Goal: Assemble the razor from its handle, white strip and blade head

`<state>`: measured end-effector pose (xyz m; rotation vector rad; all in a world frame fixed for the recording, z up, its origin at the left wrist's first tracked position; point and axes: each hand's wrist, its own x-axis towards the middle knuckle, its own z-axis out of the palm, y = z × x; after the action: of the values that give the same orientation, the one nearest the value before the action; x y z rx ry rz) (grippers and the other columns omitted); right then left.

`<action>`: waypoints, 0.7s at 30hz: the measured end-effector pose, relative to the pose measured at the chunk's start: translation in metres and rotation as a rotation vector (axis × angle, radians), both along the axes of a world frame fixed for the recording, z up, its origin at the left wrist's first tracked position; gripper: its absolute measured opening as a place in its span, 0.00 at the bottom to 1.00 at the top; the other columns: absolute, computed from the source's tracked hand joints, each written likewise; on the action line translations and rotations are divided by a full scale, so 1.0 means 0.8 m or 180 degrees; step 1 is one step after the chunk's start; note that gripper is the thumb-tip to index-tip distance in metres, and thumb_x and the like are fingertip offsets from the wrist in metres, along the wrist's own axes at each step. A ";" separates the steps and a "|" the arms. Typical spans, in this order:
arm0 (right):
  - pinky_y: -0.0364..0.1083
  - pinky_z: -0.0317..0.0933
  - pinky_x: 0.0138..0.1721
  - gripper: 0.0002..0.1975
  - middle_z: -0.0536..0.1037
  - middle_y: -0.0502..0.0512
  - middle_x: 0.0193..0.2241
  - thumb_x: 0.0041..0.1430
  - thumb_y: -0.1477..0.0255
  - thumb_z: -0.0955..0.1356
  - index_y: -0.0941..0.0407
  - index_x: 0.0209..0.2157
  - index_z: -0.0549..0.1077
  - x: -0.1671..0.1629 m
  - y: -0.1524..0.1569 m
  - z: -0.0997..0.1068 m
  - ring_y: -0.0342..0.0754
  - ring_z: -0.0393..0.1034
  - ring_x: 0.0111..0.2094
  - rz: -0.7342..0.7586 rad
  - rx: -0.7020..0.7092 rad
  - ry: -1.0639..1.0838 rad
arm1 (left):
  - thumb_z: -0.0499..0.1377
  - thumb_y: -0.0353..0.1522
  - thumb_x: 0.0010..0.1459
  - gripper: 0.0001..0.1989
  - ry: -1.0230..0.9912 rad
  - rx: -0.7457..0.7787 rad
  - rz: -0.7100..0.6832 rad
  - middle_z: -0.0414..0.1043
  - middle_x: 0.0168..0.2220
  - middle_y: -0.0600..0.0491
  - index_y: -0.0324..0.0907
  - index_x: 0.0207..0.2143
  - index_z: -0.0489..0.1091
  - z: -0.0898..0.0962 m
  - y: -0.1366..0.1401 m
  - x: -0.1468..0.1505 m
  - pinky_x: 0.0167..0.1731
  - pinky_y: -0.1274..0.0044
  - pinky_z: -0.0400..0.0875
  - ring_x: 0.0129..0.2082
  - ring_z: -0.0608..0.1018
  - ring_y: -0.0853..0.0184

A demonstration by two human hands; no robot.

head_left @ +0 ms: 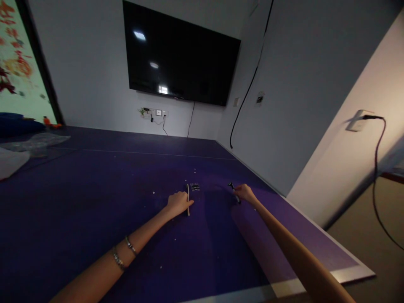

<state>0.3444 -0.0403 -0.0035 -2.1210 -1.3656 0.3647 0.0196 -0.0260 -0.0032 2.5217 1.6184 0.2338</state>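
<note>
My left hand [178, 203] is closed at a narrow pale strip [188, 210], which stands out above and below the fingers. The thumb points right across the strip. My right hand [245, 192] pinches a small black-and-silver tool shaped like a razor [232, 186], its dark head at the far end and its handle running down past the fingers. Just beyond the left hand, a small dark flat piece with silvery marks [195, 186] lies on the purple tabletop [142, 235]; its kind is too small to make out.
Small white scraps [153, 192] are scattered over the tabletop. Clear plastic wrapping [38, 142] lies at the far left. A television [179, 54] hangs on the wall behind. A black cable [249, 88] dangles at the right wall, and a plugged-in cord [375, 168] hangs further right.
</note>
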 end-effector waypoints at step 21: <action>0.42 0.64 0.38 0.12 0.79 0.60 0.36 0.53 0.70 0.66 0.59 0.38 0.76 -0.061 -0.006 0.017 0.51 0.73 0.39 0.0408 0.0453 -0.0462 | 0.45 0.36 0.59 0.18 0.0031 0.0258 0.0119 0.75 0.38 0.43 0.39 0.37 0.73 0.022 -0.013 0.016 0.36 0.70 0.69 0.39 0.77 0.59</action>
<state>0.2958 -0.0449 0.0097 -1.9810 -1.5670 0.1604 0.0325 -0.0364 0.0141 2.5570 1.6942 0.2976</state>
